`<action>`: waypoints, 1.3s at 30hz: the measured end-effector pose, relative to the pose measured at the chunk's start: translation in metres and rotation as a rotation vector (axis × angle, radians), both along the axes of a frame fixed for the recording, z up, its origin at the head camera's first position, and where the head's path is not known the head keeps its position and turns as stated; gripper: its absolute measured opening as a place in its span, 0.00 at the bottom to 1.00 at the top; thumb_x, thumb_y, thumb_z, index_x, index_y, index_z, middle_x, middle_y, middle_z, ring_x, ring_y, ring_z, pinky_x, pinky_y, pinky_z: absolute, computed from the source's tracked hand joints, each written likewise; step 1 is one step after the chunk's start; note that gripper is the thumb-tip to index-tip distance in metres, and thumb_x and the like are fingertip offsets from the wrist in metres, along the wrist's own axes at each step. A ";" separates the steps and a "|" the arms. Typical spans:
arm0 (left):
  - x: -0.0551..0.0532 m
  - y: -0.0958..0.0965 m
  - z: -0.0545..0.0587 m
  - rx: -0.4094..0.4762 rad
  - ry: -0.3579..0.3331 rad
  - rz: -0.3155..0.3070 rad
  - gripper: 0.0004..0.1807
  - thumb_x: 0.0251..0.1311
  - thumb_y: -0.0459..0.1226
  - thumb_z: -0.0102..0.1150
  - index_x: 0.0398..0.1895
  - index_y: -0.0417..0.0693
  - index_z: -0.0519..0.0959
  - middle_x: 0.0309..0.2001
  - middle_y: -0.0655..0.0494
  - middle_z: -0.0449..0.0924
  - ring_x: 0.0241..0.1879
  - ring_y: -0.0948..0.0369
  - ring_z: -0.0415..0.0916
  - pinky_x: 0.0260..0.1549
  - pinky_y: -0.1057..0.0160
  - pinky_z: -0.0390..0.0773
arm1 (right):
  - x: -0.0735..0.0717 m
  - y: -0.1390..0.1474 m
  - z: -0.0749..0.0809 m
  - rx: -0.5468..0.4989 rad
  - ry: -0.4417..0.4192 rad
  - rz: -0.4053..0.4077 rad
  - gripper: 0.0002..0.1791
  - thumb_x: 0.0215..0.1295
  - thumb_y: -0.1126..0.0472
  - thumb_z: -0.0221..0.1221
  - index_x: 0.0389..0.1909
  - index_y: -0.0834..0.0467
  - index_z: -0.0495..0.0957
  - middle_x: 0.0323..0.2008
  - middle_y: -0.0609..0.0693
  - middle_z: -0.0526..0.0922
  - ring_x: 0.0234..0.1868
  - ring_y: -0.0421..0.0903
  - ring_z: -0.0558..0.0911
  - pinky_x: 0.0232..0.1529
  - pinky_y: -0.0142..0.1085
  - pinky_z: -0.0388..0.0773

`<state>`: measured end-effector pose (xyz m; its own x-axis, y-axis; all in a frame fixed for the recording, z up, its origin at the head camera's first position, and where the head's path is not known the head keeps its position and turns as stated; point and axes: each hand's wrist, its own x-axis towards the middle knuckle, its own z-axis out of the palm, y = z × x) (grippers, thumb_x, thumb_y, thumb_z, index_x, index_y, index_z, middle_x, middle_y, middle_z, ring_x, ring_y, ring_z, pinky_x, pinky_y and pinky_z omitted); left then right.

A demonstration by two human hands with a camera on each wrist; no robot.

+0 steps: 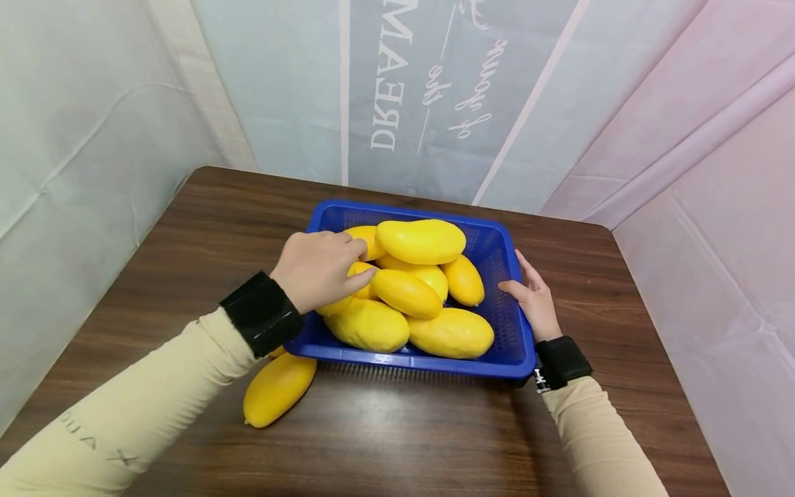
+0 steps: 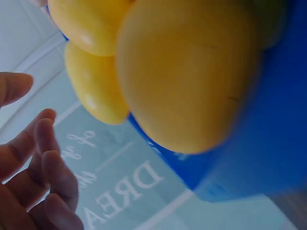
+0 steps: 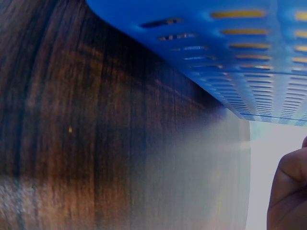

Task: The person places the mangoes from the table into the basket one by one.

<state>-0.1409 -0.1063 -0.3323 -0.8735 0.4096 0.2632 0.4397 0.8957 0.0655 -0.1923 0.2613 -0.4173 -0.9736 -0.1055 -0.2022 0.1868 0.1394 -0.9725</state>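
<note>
A blue plastic basket (image 1: 428,364) with slotted walls holds several yellow mango-shaped fruits (image 1: 456,333). One long yellow fruit (image 1: 422,241) lies on top of the others at the back. My left hand (image 1: 326,268) hovers over the basket's left side, close to the fruits, its fingers loosely bent and nothing between them; the left wrist view shows these fingers (image 2: 57,172) apart from the fruit. At the right rim my right hand (image 1: 535,298) grips the basket, thumb over the edge and fingers outside. Only part of that hand (image 3: 290,191) appears in the right wrist view.
Another yellow fruit (image 1: 279,390) lies on the brown wooden table (image 1: 385,442) in front of the basket's left corner. Part of a further yellow piece shows behind it, mostly hidden by the left wrist. A printed cloth (image 1: 404,103) hangs behind the table, with pale sheets at both sides.
</note>
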 end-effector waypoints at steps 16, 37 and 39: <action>0.016 -0.055 -0.015 0.029 -0.097 0.109 0.16 0.67 0.47 0.55 0.48 0.48 0.80 0.34 0.53 0.82 0.25 0.58 0.75 0.17 0.64 0.73 | 0.000 -0.003 -0.003 -0.003 -0.003 0.010 0.40 0.73 0.63 0.52 0.79 0.42 0.45 0.79 0.56 0.49 0.48 0.31 0.80 0.41 0.26 0.82; 0.030 -0.089 -0.056 0.137 -0.447 0.283 0.31 0.72 0.50 0.47 0.69 0.37 0.64 0.61 0.35 0.75 0.54 0.42 0.78 0.47 0.40 0.79 | 0.001 -0.003 0.000 0.020 0.001 0.003 0.40 0.73 0.63 0.52 0.80 0.42 0.46 0.78 0.57 0.51 0.49 0.32 0.79 0.41 0.27 0.83; 0.030 -0.091 -0.059 0.169 -0.507 0.281 0.33 0.72 0.51 0.47 0.70 0.37 0.62 0.63 0.33 0.72 0.57 0.41 0.76 0.49 0.39 0.78 | 0.001 -0.003 0.000 0.024 0.003 0.004 0.40 0.73 0.62 0.52 0.79 0.41 0.46 0.78 0.57 0.50 0.49 0.32 0.79 0.41 0.27 0.82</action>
<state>-0.1114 -0.1971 -0.3911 -0.9759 0.1334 -0.1727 0.0642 0.9319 0.3569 -0.1911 0.2580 -0.4177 -0.9739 -0.1040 -0.2018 0.1833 0.1637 -0.9693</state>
